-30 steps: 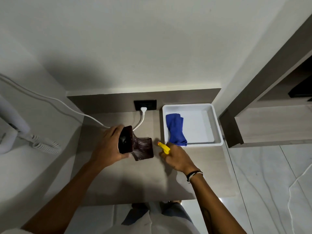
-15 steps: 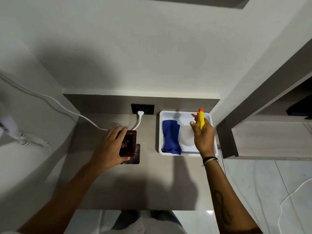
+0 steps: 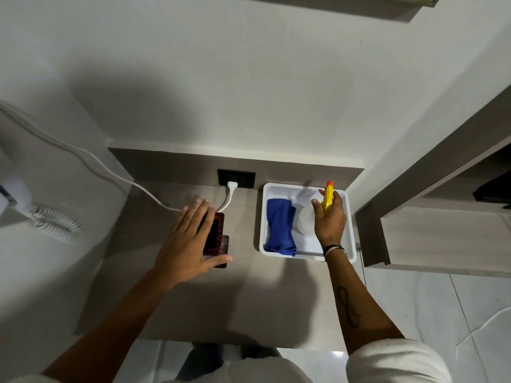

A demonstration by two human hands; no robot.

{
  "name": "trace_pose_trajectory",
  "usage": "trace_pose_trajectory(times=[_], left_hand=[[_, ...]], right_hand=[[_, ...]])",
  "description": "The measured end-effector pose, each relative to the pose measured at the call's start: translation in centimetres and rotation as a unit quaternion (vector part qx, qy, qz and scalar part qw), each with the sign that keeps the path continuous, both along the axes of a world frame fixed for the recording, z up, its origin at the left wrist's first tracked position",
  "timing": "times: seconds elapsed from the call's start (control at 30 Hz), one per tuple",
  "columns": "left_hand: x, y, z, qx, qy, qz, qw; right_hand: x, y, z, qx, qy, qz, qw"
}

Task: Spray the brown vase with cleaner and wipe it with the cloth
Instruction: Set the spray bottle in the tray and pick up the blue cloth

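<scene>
Here the brown vase (image 3: 217,239) stands upright on the grey wooden counter (image 3: 249,299), close to the back panel with the black socket (image 3: 236,178), where a white plug and cable (image 3: 231,194) are connected. The left hand (image 3: 188,244) is above the vase with the fingers spread wide and flat; it covers the left part of the vase, and I cannot tell if the palm touches it or only hovers. It does not grip the vase, so I judge the vase carries its own weight on the counter.

The right hand (image 3: 329,219) is over the white tray (image 3: 349,217) at the right side of the counter. Its fingers are closed around the neck of the spray bottle (image 3: 307,222), whose yellow trigger head with the orange nozzle (image 3: 329,196) points up and away from the vase. The white body of the bottle seems to be inside the tray, just beside the folded blue cloth (image 3: 279,230), which lies along the left wall of the tray.

In my judgement the bottle is at the tray because this is its storage place, so the spraying part looks finished and the wiping comes next. The cloth is untouched. For the wiping, one hand must free itself for the cloth while the other steadies the vase, which is narrow and could tip.
</scene>
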State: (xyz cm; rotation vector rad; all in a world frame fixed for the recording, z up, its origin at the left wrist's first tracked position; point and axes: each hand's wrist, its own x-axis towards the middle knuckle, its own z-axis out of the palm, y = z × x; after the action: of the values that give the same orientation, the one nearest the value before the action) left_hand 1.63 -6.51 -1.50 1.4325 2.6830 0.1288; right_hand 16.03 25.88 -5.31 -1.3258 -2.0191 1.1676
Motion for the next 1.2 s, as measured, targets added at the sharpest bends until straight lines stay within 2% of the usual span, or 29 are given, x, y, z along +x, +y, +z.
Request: trace_pose_trajectory(times=[0.07, 0.13, 0.2, 0.27, 0.37, 0.43, 0.5, 0.77, 0.9, 1.13, 1.2], left_hand=[[0.1, 0.0, -0.1, 0.005, 0.005, -0.002, 1.000], [0.1, 0.1, -0.3, 0.010, 0.011, -0.001, 1.000], [0.1, 0.1, -0.5, 0.011, 0.012, 0.002, 1.000], [0.0, 0.1, -0.9, 0.012, 0.017, 0.001, 1.000], [0.0, -0.1, -1.3, 0.015, 0.024, -0.002, 1.000], [-0.2, -0.1, -1.6, 0.018, 0.029, -0.001, 0.999], [-0.1, 0.0, -1.7, 0.028, 0.031, 0.000, 0.999], [-0.1, 0.1, -2.3, 0.049, 0.035, 0.009, 0.998], [0.0, 0.1, -2.1, 0.052, 0.023, 0.010, 0.998], [-0.6, -0.2, -0.8, 0.047, -0.033, 0.000, 0.998], [-1.1, -0.2, -0.3, 0.059, -0.064, -0.002, 0.996]], right_hand=[[0.2, -0.6, 0.4, 0.017, -0.012, -0.038, 0.999], [0.6, -1.8, 0.9, 0.142, -0.021, -0.041, 0.989], [0.7, -3.7, 0.7, 0.273, -0.018, 0.031, 0.961], [0.1, -5.8, -0.4, 0.337, -0.063, 0.158, 0.926], [-1.5, -7.5, -2.7, 0.309, -0.220, 0.332, 0.864], [-2.7, -7.1, -4.0, 0.265, -0.310, 0.388, 0.826], [-3.7, -6.1, -4.7, 0.236, -0.357, 0.405, 0.808], [-5.2, -5.9, -7.8, 0.182, -0.405, 0.379, 0.812], [-5.2, -6.2, -8.6, 0.168, -0.389, 0.357, 0.832], [-5.8, -5.2, -9.2, 0.187, -0.366, 0.360, 0.838], [-5.5, -4.5, -8.2, 0.163, -0.317, 0.345, 0.868]])
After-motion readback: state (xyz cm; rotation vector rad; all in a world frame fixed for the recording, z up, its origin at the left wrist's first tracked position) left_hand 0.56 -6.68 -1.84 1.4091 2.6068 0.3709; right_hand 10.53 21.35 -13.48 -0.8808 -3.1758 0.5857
